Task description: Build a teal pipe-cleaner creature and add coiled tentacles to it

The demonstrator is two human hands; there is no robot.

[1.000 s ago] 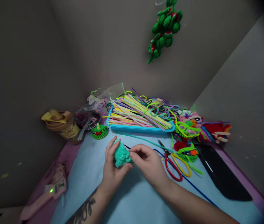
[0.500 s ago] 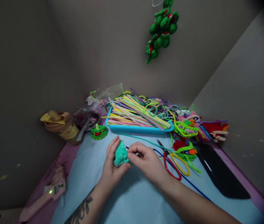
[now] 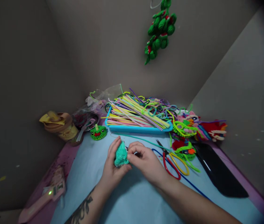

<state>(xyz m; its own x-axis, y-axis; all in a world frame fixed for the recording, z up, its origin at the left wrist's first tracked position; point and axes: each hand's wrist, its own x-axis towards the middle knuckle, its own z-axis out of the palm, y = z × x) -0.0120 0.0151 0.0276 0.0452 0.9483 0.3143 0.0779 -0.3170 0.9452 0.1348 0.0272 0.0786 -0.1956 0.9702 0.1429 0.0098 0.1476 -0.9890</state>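
A small teal pipe-cleaner figure [image 3: 121,154] of fuzzy coiled rows is cradled in my left hand [image 3: 110,166], between the raised fingers and the thumb below. My right hand [image 3: 147,161] pinches at the figure's right edge, thumb against bent index finger. A small dark bit shows by these fingertips, too small to make out. On the table behind my hands lies a loose teal pipe cleaner [image 3: 141,139]. Scissors [image 3: 172,161] with one red and one yellow handle lie right of my right hand, over a dark blue pipe cleaner [image 3: 194,186].
A blue tray [image 3: 136,128] heaped with pastel pipe cleaners stands behind. To its left are a green pipe-cleaner face [image 3: 98,133] and a lidded cup [image 3: 63,124]. A pink glue gun [image 3: 45,199] lies front left; a black tray [image 3: 223,172] lies right. Green figures [image 3: 161,32] hang above.
The whole view has shifted slightly. The teal figure is turned a little in my left hand, and my right hand keeps its pinch at the same edge.
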